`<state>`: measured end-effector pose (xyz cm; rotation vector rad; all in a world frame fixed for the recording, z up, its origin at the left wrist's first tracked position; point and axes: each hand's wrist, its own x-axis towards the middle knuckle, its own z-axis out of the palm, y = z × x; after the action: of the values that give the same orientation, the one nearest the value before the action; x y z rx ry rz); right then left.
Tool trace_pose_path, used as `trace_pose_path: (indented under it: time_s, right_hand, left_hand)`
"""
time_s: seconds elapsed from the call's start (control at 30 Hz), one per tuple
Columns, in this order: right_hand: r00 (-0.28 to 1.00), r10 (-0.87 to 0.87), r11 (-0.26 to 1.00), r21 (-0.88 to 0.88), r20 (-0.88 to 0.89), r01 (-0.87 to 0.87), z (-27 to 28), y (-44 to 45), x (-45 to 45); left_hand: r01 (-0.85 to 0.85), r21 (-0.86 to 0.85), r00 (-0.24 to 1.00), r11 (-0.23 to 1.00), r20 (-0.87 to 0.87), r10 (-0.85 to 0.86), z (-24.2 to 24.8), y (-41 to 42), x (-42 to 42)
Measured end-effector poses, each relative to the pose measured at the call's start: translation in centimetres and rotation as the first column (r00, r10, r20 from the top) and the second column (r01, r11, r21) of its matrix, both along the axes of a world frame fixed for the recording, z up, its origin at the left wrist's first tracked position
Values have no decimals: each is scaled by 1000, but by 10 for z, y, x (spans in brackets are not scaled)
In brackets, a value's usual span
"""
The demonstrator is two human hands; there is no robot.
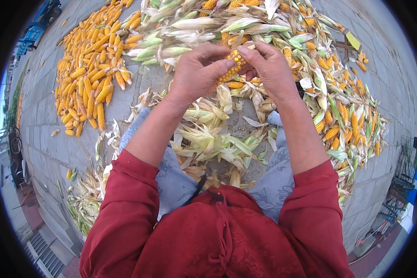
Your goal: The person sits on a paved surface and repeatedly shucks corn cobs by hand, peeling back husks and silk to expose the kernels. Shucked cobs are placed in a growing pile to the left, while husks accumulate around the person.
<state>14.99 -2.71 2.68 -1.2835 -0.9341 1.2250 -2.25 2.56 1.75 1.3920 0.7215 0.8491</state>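
A bare ear of yellow corn (232,68) is held up in front of me between both hands. My left hand (198,71) grips its lower part, the thumb lying along the kernels. At the upper tip, the thumb and fingers of my right hand (266,66) pinch the ear. Part of the cob is hidden behind my fingers. Beneath my hands, between my knees, pale loose corn husks (212,139) lie on the paving. Just beyond the hands spreads a heap of corn ears in their husks (198,26).
Husked ears form a large pile (90,80) at the left. More corn and husks (347,121) stretch down the right side, near a small stool-like object with a yellow top (352,40). Another husk pile (87,198) lies by my left side. A blue vehicle (38,26) stands far left.
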Motion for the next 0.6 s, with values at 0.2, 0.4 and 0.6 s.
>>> trace_pose_path:
  time_s: [0.2,0.4,0.6]
  right_hand:
    - [993,24,1000,-15,-115,-26,3,1,1]
    - [994,17,1000,-16,-112,-19,1,0,13]
    - [992,5,1000,4,-127,-5,1,1,11]
  left_hand:
    - [-61,31,996,998,-65,63,1,4,-5]
    - [-234,-44,968,971,-101,229,12,20,-16]
    - [13,-66,994,998,-108,-20,11,1,-8]
